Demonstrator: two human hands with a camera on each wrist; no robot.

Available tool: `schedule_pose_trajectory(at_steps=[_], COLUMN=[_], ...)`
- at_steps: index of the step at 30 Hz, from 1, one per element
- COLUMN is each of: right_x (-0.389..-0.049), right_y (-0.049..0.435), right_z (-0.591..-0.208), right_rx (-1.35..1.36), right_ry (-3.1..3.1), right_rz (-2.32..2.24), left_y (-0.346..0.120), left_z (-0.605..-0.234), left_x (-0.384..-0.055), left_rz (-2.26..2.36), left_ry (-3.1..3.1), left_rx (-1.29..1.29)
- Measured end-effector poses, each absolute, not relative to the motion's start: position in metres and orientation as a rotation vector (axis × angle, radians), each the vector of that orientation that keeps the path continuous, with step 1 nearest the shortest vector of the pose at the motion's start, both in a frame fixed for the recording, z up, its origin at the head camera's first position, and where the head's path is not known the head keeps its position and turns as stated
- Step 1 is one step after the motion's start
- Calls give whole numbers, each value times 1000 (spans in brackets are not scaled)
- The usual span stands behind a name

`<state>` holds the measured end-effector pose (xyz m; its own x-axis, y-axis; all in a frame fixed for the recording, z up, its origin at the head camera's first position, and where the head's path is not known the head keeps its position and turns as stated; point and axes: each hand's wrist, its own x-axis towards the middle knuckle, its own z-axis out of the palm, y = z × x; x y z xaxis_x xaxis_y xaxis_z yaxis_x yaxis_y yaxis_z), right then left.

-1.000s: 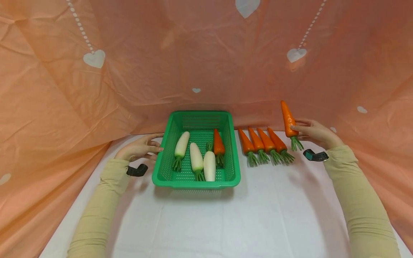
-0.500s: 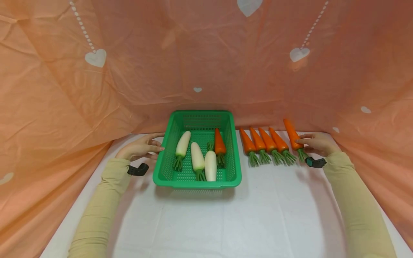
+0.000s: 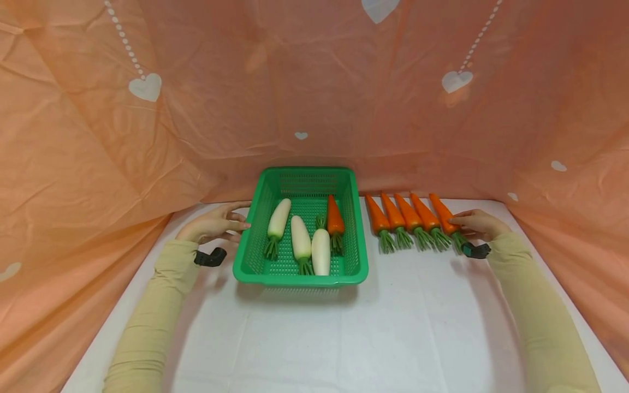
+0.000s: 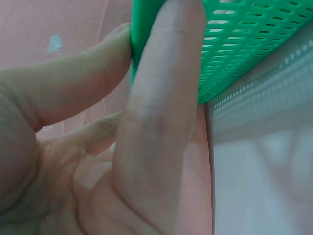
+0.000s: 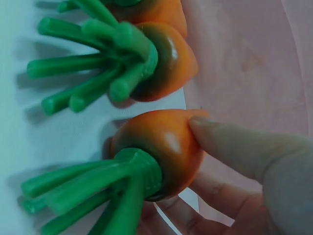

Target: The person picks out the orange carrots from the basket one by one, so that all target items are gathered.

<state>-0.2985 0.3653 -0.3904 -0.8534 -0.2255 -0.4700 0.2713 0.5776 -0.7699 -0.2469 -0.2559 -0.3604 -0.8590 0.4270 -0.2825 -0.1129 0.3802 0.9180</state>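
My left hand [image 3: 213, 224] is at the left side of a green plastic basket [image 3: 300, 280], fingers fairly straight, thumb and fingertips touching its rim. In the left wrist view one straight finger [image 4: 159, 107] lies along the outer wall. My right hand [image 3: 479, 222] holds the rightmost orange carrot [image 3: 440, 210] near its green stalks, thumb on one side and fingers on the other, as the right wrist view shows. That carrot [image 5: 161, 137] lies on the white table, tip away from me. Several other carrots [image 3: 420, 213] lie left of it in a slanted row.
Inside the basket are white radishes [image 3: 279, 218] with green stalks and one carrot [image 3: 335, 218]. The white tablecloth [image 3: 314, 338] spreads in front. An orange curtain with white hearts [image 3: 314, 98] hangs right behind the basket and the row.
My right hand has lowered the carrot from the air to the right end of the row and drawn it slightly nearer to me. The left hand has stayed at the basket.
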Motion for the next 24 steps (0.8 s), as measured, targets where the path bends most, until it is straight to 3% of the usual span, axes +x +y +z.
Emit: schedule_pose_trajectory(at_steps=[18, 24], right_x=[-293, -293], right_y=[369, 371], right_z=[-388, -388], right_rx=[59, 47], right_ry=[2372, 2392], right_rz=[-1205, -1167], left_y=[-254, -259], left_z=[-358, -365], left_x=[-248, -253], left_rz=[1487, 1485], left_ry=[2191, 2133], left_rx=[245, 384])
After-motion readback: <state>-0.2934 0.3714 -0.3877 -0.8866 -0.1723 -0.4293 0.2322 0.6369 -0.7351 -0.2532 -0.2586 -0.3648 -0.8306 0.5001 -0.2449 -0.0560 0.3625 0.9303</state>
